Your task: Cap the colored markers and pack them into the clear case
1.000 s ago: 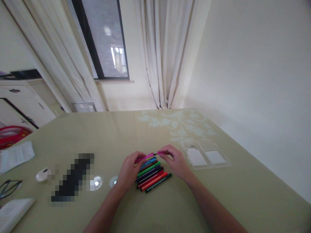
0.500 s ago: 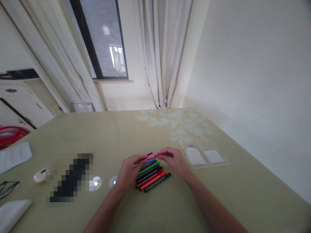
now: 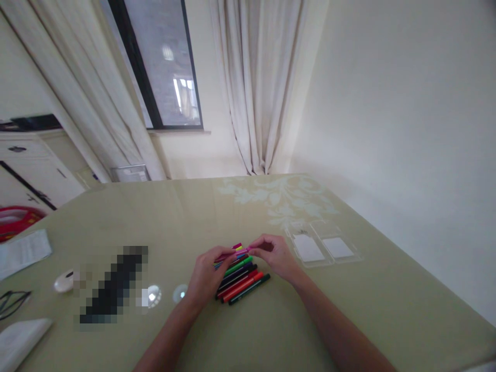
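Note:
A pink marker [image 3: 242,251] is pinched at both ends, just above a row of markers on the table. Its left end sits between the thumb and fingers of my left hand [image 3: 208,267]. On its right end, my right hand [image 3: 276,254] closes thumb and fingertips. Below lie several markers side by side, slanting up to the right: a green marker [image 3: 239,265], an orange-red marker [image 3: 243,287] and, nearest me, a dark green marker [image 3: 249,289] among them. My left hand hides the left ends of the upper markers.
Right of my hands lies an open clear plastic case [image 3: 321,262] with white inserts. A white computer mouse [image 3: 64,281], glasses [image 3: 14,301], a pale cloth or paper [image 3: 25,250] and a pixelated dark object [image 3: 114,287] lie on the left. The wall borders the table's right side.
Both hands keep their pinch on the pink marker and have barely moved. The whole view has shifted slightly; the row of markers lies as before.

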### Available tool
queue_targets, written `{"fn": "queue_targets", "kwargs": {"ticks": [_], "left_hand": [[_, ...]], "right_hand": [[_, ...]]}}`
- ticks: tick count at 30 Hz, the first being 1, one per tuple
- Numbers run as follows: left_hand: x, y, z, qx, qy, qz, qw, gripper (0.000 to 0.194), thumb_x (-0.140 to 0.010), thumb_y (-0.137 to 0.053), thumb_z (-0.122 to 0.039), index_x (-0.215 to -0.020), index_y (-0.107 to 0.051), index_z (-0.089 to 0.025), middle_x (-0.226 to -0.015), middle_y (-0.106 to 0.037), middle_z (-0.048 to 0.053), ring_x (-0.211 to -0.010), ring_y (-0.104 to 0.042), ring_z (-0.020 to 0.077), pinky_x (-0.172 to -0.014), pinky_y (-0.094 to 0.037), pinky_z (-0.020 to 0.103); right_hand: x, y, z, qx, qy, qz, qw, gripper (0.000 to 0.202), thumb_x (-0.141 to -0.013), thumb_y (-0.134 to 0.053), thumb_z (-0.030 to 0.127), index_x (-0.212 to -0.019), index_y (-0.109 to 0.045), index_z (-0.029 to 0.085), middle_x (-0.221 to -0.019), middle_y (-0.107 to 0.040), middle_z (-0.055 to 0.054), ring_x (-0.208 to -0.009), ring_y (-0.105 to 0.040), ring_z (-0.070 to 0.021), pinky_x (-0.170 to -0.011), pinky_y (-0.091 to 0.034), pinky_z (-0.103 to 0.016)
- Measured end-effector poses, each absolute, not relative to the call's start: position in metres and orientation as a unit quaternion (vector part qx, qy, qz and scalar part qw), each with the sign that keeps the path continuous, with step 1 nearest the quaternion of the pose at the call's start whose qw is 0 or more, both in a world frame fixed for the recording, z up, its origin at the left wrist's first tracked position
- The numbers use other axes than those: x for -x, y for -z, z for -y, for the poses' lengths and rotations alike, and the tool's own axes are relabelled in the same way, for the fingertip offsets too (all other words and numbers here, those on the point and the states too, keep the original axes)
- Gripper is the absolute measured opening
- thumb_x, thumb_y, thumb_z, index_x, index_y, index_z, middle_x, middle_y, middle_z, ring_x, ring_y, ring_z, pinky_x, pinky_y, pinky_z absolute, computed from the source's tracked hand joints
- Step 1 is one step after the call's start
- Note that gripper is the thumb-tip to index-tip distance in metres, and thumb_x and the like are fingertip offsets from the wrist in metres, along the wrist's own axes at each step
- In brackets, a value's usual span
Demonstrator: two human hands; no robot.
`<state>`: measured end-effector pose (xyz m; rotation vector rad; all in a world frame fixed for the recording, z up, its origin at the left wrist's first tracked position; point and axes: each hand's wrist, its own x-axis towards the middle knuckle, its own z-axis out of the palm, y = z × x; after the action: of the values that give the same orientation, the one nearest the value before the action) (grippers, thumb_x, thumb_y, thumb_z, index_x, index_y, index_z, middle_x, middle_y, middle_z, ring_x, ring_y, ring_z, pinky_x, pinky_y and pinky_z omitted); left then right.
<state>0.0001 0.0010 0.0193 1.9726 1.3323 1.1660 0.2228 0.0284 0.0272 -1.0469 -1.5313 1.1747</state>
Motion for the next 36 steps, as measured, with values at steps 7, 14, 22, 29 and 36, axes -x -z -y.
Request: {"fn": "queue_targets", "kwargs": {"ticks": [7,14,22,29,36], "left_hand": [[0.014,-0.010,-0.017,-0.752,-0.352,-0.542,0.128,0.027,-0.101,-0.049,-0.037,-0.103,-0.070,-0.022,-0.102,-0.073,0.008,-0.098,-0.067,0.0252,-0.092,-0.052,0.042],[0.047,0.005,-0.037,-0.736,-0.284,-0.608,0.090,0.025,-0.095,-0.049,-0.033,-0.093,-0.070,-0.018,-0.094,-0.071,0.009,-0.092,-0.066,0.0257,-0.086,-0.051,0.040],[0.022,-0.005,-0.018,-0.762,-0.247,-0.598,0.023,0.044,-0.098,-0.050,-0.053,-0.119,-0.071,-0.020,-0.124,-0.071,0.014,-0.115,-0.063,0.0315,-0.103,-0.045,0.049],[-0.031,0.019,0.014,-0.835,-0.191,-0.516,-0.015,0.101,-0.083,-0.052,-0.084,-0.157,-0.042,-0.016,-0.163,-0.039,0.019,-0.151,-0.031,0.0429,-0.123,-0.021,0.060],[-0.024,0.025,0.010,-0.827,-0.169,-0.536,-0.012,0.094,-0.091,-0.041,-0.080,-0.160,-0.037,-0.018,-0.165,-0.035,0.019,-0.154,-0.030,0.0383,-0.125,-0.021,0.057]], "right_hand": [[-0.249,-0.032,-0.046,0.507,-0.324,0.652,0.461,0.028,-0.090,-0.068,0.042,-0.105,-0.075,0.020,-0.100,-0.079,-0.008,-0.090,-0.074,-0.0226,-0.086,-0.057,-0.036],[-0.338,-0.028,-0.068,0.775,0.003,0.581,0.248,0.031,-0.094,-0.059,0.031,-0.117,-0.071,0.014,-0.119,-0.070,-0.018,-0.114,-0.064,-0.0301,-0.100,-0.045,-0.039],[-0.361,-0.022,-0.066,0.823,-0.023,0.545,0.157,0.025,-0.094,-0.056,0.024,-0.111,-0.073,0.017,-0.113,-0.073,-0.015,-0.106,-0.067,-0.0291,-0.084,-0.046,-0.035],[-0.345,-0.026,-0.064,0.802,-0.051,0.573,0.160,0.023,-0.090,-0.057,0.016,-0.107,-0.072,0.019,-0.105,-0.076,-0.011,-0.099,-0.070,-0.0249,-0.073,-0.042,-0.031],[-0.327,-0.020,-0.065,0.777,-0.053,0.603,0.174,0.019,-0.088,-0.059,0.016,-0.103,-0.072,0.020,-0.098,-0.078,-0.009,-0.090,-0.071,-0.0230,-0.068,-0.040,-0.029]]}}
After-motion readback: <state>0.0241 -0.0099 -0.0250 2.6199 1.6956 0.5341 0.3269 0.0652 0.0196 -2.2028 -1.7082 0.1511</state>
